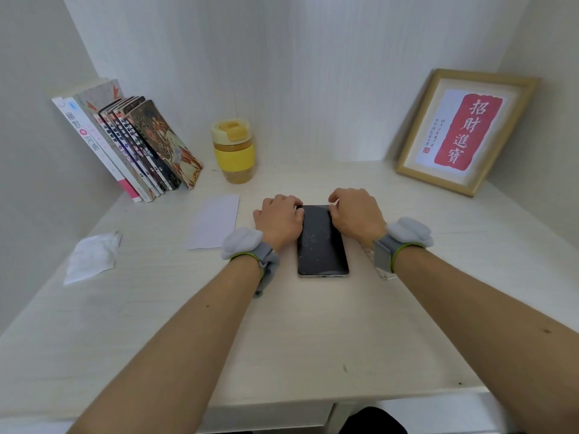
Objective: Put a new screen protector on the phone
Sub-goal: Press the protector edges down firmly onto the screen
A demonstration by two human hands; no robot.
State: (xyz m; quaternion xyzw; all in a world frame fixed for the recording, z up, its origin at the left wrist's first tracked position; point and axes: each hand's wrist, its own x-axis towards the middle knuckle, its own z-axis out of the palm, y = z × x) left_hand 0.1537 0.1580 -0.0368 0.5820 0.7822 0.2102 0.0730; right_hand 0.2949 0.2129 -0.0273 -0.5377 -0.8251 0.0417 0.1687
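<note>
**Mia:** Where is the phone (322,242)?

**Ben:** It lies flat on the desk (282,339), screen up, between the two hands. Its far end points to twelve o'clock and its near end to six.

**Mia:** What are the hands doing?

**Ben:** The left hand (279,222) sits at the phone's eleven o'clock corner. The right hand (355,214) sits at the one o'clock corner. The fingers on both are curled down and touch the far edge. I cannot tell if they pinch a thin sheet or just press on the glass.

**Mia:** The screen has little white specks.

**Ben:** Yes, that could be dust or tiny bubbles. I think they are lining up or picking at the far edge now.

**Mia:** How do you do that well?

**Ben:** Keep both corners even, go slow, and do not let the phone slide. The white paper (214,222) at nine o'clock and the crumpled wipe (92,256) past it lie well apart from the hands.
</note>
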